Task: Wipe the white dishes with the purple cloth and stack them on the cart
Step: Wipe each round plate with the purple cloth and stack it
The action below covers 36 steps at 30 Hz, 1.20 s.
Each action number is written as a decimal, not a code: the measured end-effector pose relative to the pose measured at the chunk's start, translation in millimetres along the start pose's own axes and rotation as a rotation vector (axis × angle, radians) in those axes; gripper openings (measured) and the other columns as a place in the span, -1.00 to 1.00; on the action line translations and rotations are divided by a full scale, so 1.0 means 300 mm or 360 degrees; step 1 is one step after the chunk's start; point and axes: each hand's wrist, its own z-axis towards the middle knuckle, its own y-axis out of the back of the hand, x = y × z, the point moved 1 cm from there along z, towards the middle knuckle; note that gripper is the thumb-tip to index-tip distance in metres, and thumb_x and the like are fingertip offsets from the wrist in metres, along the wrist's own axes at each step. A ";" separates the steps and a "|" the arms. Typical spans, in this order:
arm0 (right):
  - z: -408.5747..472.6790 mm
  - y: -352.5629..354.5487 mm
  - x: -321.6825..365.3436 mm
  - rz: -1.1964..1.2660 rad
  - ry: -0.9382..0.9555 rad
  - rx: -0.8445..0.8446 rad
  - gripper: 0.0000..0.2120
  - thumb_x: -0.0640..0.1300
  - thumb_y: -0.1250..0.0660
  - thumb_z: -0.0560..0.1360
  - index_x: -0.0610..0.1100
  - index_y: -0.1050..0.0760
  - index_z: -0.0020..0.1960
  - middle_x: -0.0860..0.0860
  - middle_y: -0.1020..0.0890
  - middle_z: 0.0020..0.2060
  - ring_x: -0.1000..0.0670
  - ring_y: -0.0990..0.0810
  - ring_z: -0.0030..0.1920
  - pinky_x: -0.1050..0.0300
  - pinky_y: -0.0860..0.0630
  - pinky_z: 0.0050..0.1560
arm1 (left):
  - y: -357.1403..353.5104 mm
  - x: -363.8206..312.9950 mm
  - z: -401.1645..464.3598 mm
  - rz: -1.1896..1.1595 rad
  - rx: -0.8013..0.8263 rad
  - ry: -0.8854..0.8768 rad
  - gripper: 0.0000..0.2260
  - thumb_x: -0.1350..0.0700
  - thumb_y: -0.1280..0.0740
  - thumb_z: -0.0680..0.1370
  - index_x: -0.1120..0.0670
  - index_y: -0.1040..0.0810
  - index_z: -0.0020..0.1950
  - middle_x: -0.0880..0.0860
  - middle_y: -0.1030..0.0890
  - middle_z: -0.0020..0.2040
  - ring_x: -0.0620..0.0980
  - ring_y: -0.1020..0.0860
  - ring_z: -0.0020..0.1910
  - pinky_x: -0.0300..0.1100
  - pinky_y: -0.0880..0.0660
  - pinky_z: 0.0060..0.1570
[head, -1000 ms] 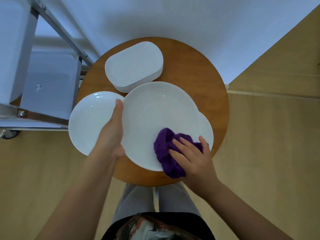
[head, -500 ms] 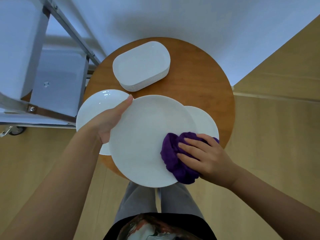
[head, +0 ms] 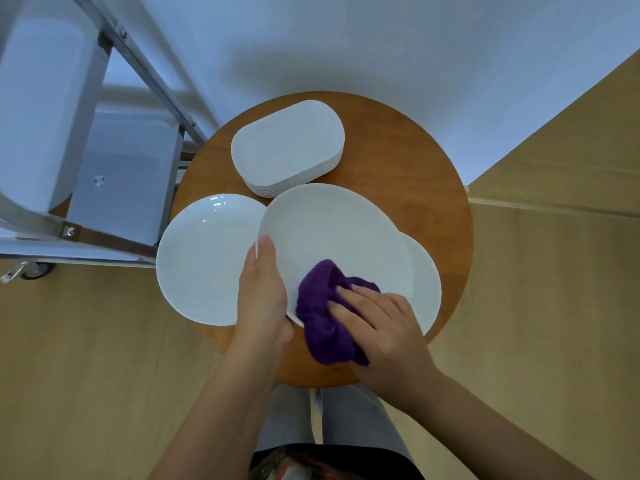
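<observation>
A large round white plate (head: pixel 332 233) is held tilted above the round wooden table (head: pixel 415 174). My left hand (head: pixel 263 292) grips its left rim, thumb along the edge. My right hand (head: pixel 377 323) presses a bunched purple cloth (head: pixel 323 313) onto the plate's near side, fingers curled over the cloth. A second round white plate (head: pixel 204 258) lies on the table's left side. Another round plate (head: pixel 427 282) shows under the held one at the right. A stack of several white rounded-rectangle dishes (head: pixel 287 150) sits at the table's far side.
A metal cart (head: pixel 114 174) with white shelves and a caster wheel (head: pixel 33 270) stands left of the table, its frame close to the table's edge. A white wall rises behind. Wooden floor surrounds the table, and my legs are beneath its near edge.
The held plate has swung back over the table and tilted. My left hand shifted down its left rim, and my right hand moved the cloth leftward to the plate's near edge.
</observation>
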 end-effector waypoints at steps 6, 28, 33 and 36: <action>-0.031 0.005 -0.059 0.0158 0.0273 0.0691 -0.13 0.08 -0.47 0.33 0.01 -0.09 0.50 0.03 -0.13 0.48 0.00 -0.02 0.49 0.09 -0.06 0.39 | 0.048 -0.039 0.043 0.0112 0.0544 0.0029 -0.74 -0.22 -0.25 0.47 -0.18 -0.51 0.11 0.01 -0.65 0.04 0.08 -0.61 0.03 -0.02 -0.61 -0.13; -0.028 -0.012 -0.190 -0.0083 -0.0050 0.0988 -0.11 0.06 -0.42 0.40 0.06 0.13 0.47 0.00 0.09 0.50 -0.04 0.26 0.49 -0.09 0.05 0.50 | 0.120 -0.089 0.038 0.0366 0.0603 -0.0283 -0.67 -0.27 -0.28 0.38 -0.20 -0.48 0.09 -0.01 -0.60 0.07 0.08 -0.58 0.09 0.15 -0.55 0.06; -0.043 -0.077 0.000 0.0748 -0.0541 0.0607 -0.13 -0.04 -0.35 0.34 0.16 0.10 0.48 0.03 -0.18 0.43 0.01 -0.17 0.41 0.05 -0.23 0.38 | 0.091 -0.040 0.034 0.0120 0.0382 -0.0305 -0.81 -0.14 -0.19 0.58 -0.21 -0.48 0.16 0.02 -0.58 0.15 0.11 -0.55 0.16 0.23 -0.49 0.16; -0.003 -0.102 0.087 0.0826 -0.0646 0.0491 -0.12 0.01 -0.33 0.31 0.26 0.13 0.46 0.00 -0.24 0.24 0.05 -0.26 0.20 0.19 -0.35 0.22 | 0.072 -0.018 0.022 0.0064 0.0289 -0.0330 -0.75 -0.23 -0.23 0.50 -0.24 -0.51 0.13 -0.04 -0.59 0.15 0.06 -0.56 0.16 0.15 -0.53 0.13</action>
